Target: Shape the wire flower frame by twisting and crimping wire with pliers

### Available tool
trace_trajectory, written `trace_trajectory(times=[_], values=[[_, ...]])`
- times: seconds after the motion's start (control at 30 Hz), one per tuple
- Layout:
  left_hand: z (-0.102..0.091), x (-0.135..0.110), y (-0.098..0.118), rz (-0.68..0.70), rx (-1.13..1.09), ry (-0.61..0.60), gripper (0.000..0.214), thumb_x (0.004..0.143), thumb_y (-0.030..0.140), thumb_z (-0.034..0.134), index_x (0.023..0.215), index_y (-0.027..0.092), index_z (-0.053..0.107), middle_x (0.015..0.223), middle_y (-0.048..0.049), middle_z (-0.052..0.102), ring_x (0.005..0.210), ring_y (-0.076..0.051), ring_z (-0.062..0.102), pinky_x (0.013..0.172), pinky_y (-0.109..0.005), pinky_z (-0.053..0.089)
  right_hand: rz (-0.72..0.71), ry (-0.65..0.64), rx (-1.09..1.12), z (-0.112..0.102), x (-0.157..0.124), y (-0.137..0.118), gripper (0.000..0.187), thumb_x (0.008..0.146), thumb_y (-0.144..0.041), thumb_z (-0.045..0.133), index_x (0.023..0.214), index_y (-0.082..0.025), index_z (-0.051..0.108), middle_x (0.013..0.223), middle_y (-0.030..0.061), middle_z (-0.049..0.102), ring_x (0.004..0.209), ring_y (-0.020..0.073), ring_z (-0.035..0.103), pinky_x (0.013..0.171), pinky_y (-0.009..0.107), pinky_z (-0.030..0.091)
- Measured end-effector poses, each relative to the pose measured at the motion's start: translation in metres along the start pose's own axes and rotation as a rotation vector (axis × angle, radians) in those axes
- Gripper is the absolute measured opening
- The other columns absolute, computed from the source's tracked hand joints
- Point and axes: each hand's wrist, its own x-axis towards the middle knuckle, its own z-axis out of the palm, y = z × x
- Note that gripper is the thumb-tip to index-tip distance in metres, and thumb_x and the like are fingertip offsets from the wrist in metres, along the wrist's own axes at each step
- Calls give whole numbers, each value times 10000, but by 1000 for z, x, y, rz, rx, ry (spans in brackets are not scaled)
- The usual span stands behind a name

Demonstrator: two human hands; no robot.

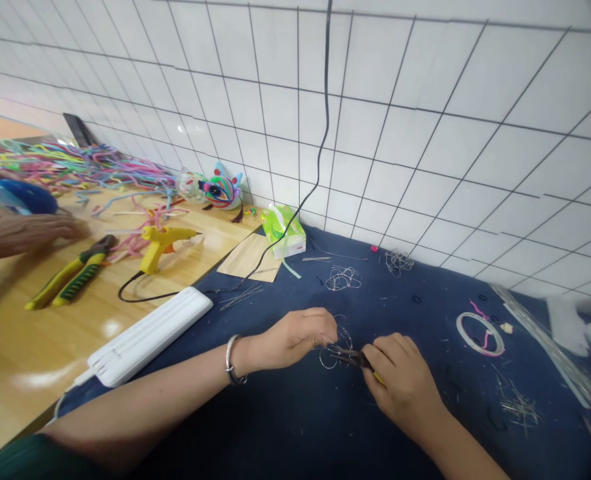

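My left hand [308, 335] is closed, thumb and fingers pinching a piece of thin, looped wire [328, 360] above the dark blue cloth. My right hand [400, 377] is wrapped round a pair of pliers [354, 358] with dark jaws and a bit of yellow handle showing. The jaws point left and meet the wire close to my left fingertips. Whether they are clamped on it is too small to tell. Just beyond my hands lies a tangle of similar wire loops [344, 279].
A white power strip [150, 337] lies left of my forearm. On the wooden table are a yellow glue gun [162, 247], yellow-green pliers [75, 273] and coloured pipe cleaners [75, 167]. Another person's hand [20, 237] is at far left. Wire offcuts [520, 407] and a tape roll [480, 335] lie right.
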Motion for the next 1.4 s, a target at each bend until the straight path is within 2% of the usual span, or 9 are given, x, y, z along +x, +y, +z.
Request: trace_trajectory(times=[0.27,0.47,0.6,0.7,0.8,0.9,1.17,1.3,1.4], values=[[4,-2,-4,-108,-23,-1,204,913,214,331,882,135,516,794,-62,544,730,-126,520,684,-258,446,-41,3,-68,4,-2,2,152,823,-166,472,935,-163,576,797,53,531,757,182,436,704,353,343],[6,-2,-1,-217,-48,-19,193,913,210,338,842,139,503,770,-31,538,692,-103,501,643,-226,410,-34,19,-72,6,-2,1,150,818,-167,477,925,-161,582,791,55,534,747,180,444,692,348,351],[3,2,0,-323,-199,-26,173,908,231,365,839,136,492,756,-16,523,672,-91,499,631,-217,415,18,11,-26,9,0,1,149,814,-168,476,914,-173,586,808,57,541,757,180,467,709,349,371],[0,4,-4,-392,-293,28,157,897,239,398,828,132,490,741,-9,521,660,-88,495,627,-219,418,100,47,98,10,2,2,122,818,-183,473,861,-175,587,813,58,555,773,177,499,747,345,397],[-3,3,-6,-410,-322,89,150,887,238,417,818,129,494,746,-11,524,663,-88,496,640,-227,427,254,74,337,8,4,4,132,832,-270,481,853,-187,581,808,46,582,765,166,544,722,288,440],[-5,1,-4,-421,-306,105,130,868,249,455,824,133,495,743,-13,540,662,-94,517,627,-223,437,450,24,502,6,13,3,183,825,-364,493,875,-211,581,784,11,617,697,147,586,612,217,459],[-3,-1,-1,-348,-141,173,122,871,214,425,893,131,512,746,-21,546,661,-102,536,611,-209,444,293,-62,590,11,59,-26,216,816,-407,489,820,-214,588,699,-8,586,630,134,551,583,206,429],[-2,-2,-3,-347,-115,166,134,870,210,428,893,133,536,745,-16,534,650,-96,530,599,-199,438,359,-72,599,12,69,-28,209,804,-390,504,775,-204,594,673,-8,571,618,133,528,574,215,404],[-2,0,-3,-360,-170,192,150,867,229,448,874,120,550,814,-34,537,676,-95,525,627,-213,442,395,-164,664,8,71,-24,218,796,-372,508,717,-184,586,643,-13,546,601,125,492,545,216,373]])
